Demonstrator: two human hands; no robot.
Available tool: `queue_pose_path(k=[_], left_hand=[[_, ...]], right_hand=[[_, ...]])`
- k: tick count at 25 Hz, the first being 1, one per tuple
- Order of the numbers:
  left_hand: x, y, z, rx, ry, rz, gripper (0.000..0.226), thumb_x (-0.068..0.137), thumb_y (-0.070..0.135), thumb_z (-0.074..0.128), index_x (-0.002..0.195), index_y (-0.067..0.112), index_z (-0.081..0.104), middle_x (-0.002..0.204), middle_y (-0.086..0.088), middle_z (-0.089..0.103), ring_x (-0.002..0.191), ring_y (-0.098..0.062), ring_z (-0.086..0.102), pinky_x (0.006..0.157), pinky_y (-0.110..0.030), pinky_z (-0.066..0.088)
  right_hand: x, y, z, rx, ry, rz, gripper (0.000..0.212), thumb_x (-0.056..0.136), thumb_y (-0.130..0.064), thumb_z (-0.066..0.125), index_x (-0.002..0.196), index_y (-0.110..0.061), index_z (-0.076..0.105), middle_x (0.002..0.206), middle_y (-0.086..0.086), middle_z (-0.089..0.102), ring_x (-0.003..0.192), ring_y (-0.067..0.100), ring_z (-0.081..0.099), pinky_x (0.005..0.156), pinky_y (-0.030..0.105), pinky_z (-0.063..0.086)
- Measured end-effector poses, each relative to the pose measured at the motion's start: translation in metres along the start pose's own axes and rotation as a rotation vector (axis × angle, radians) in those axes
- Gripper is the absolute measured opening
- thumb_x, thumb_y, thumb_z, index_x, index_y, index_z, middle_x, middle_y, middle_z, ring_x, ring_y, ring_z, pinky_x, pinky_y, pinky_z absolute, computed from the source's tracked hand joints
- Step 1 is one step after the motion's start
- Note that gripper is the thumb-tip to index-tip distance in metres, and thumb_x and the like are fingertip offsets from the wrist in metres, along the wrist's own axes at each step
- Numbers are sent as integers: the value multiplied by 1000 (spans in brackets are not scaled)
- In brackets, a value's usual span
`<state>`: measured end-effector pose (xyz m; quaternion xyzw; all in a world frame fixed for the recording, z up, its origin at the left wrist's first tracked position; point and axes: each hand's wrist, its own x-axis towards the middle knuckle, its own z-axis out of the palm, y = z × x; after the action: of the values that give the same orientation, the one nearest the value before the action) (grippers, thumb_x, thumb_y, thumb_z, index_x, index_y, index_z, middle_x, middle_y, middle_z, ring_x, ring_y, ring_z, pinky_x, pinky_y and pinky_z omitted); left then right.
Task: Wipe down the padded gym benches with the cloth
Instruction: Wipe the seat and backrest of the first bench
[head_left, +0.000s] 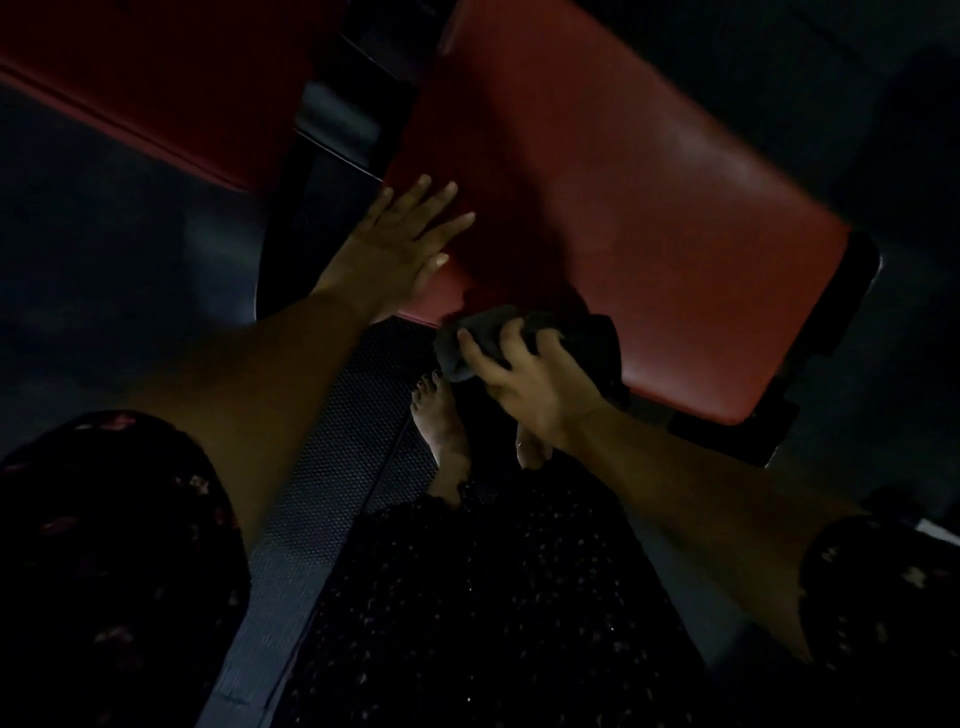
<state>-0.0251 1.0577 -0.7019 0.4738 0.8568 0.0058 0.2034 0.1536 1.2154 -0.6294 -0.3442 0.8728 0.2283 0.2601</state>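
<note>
Right hand (524, 382) gripping a dark cloth (470, 340) at the near edge of the red padded bench (623, 197), left hand (397, 244) lying flat, fingers spread, pressing the pad's corner, bare feet (441, 426) showing below on dark floor matting (332, 457).

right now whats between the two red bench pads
In the head view, a black metal frame piece fills the gap between the left pad and the right pad.
</note>
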Motion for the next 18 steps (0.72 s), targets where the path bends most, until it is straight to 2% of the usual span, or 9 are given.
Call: queue_pose_path(k=[3,5,6,9,11,13,15,17,18], left_hand=[[-3,4,-11,-47,-22,-20,56,105,29,35,157,25,15,165,-7,7,152,-30,6,120,-46,9],[-6,4,-15,-50,-63,-25,57,106,29,33,158,26,9,166,-5,1,152,-29,0,121,-46,8],[-8,6,-16,-49,-88,-27,58,107,30,31,158,27,4,166,-4,-3,152,-28,-4,121,-45,7],[-11,7,-17,-30,-126,-55,58,108,31,26,157,28,-5,165,-3,-12,151,-27,-11,121,-43,3],[-11,9,-15,-37,-126,-62,58,107,24,28,157,28,-3,165,-2,-11,151,-26,-10,121,-42,1],[-13,5,-17,-156,-121,-65,61,105,11,34,157,26,8,165,-1,-2,152,-25,-7,120,-37,-4],[-16,-1,-17,-234,-76,-54,58,104,8,36,156,25,17,165,-1,5,152,-23,-3,119,-32,-7],[-13,1,-16,-210,-55,-52,53,106,18,35,156,24,19,165,-1,7,152,-23,0,120,-34,-5],[-11,4,-14,-190,-54,-67,51,106,24,34,156,24,20,165,-1,9,152,-24,1,121,-37,-2]], right_hand=[[-52,8,37,-118,-112,-193,56,98,-35,43,149,-15,30,159,18,-9,129,49,30,76,50,47],[-74,19,49,-114,-195,-303,53,101,-29,40,149,-12,29,158,18,-10,130,51,26,80,53,46],[-71,25,45,-98,-215,-300,51,100,-30,41,148,-13,34,159,18,-8,130,51,25,82,53,46],[-13,25,-1,-119,-51,-177,52,94,-44,48,138,-16,51,158,14,8,125,48,30,78,51,47],[41,12,-35,-80,42,-154,48,96,-41,44,136,-14,52,156,11,15,124,45,34,77,49,47],[70,-1,-57,-50,44,-75,44,100,-34,38,137,-13,49,154,10,18,122,43,35,76,49,46],[61,-7,-49,-12,57,-46,45,101,-29,33,142,-13,43,157,12,13,122,43,36,72,48,46],[24,-12,-20,-46,7,-152,47,101,-25,32,145,-11,37,159,15,8,124,44,35,75,48,48],[2,-9,-1,-51,-17,-215,47,100,-26,36,144,-11,41,159,16,10,125,45,34,76,48,48]])
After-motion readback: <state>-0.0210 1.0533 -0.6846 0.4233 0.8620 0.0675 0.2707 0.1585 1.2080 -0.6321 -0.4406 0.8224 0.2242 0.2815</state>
